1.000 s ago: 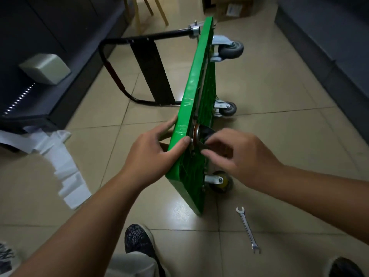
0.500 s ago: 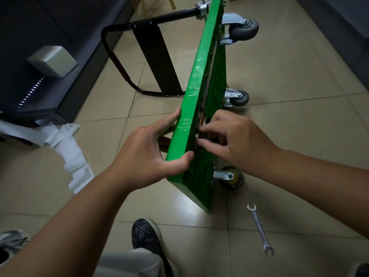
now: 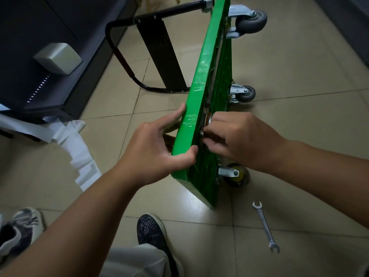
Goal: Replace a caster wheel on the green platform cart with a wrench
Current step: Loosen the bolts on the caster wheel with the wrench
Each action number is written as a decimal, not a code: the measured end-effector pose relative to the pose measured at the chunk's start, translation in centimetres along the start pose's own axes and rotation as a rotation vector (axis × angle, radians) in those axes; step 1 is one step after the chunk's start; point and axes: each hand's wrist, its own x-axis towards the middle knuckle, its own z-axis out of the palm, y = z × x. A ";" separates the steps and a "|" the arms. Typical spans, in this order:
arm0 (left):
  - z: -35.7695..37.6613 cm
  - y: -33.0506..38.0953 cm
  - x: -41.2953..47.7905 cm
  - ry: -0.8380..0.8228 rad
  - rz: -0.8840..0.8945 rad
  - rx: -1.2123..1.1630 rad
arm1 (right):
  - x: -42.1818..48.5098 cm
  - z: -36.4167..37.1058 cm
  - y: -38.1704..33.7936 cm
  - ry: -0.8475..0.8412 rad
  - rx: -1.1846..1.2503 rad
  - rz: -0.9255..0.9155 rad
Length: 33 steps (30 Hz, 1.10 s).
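The green platform cart [image 3: 207, 62] stands on its long edge on the tiled floor, underside to the right. My left hand [image 3: 157, 150] grips its upper edge, thumb on the underside. My right hand [image 3: 237, 136] holds a caster wheel [image 3: 207, 118] against the underside, fingertips pinching at its mounting plate; most of the caster is hidden behind my fingers. A yellow-hubbed caster [image 3: 235, 174] sits below my right hand, and two grey casters [image 3: 251, 22] [image 3: 244, 93] are farther away. The wrench [image 3: 265, 226] lies on the floor to the right, untouched.
The cart's black folded handle [image 3: 159, 54] reaches left toward a dark cabinet [image 3: 40, 56]. White paper [image 3: 77, 148] lies on the floor at left. My shoe [image 3: 151, 228] is near the cart's corner; another shoe [image 3: 18, 230] sits at the far left.
My right hand has pressed the caster closer into the cart's underside and now covers it. The view has moved closer; my left hand's grip slid a little along the edge.
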 end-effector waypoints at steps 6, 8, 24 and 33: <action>-0.1 -0.1 0.0 -0.005 -0.025 -0.021 | 0.0 -0.2 0.2 0.027 -0.166 -0.192; -0.2 -0.1 0.0 -0.006 -0.029 -0.020 | -0.1 -0.2 -0.1 0.029 -0.019 -0.025; 0.0 0.4 -0.2 -0.009 -0.058 -0.037 | 2.3 -2.6 -0.4 -0.269 0.263 0.387; -0.1 0.1 -0.1 -0.002 -0.055 -0.045 | 0.6 -0.8 -1.4 -0.080 -0.225 -0.127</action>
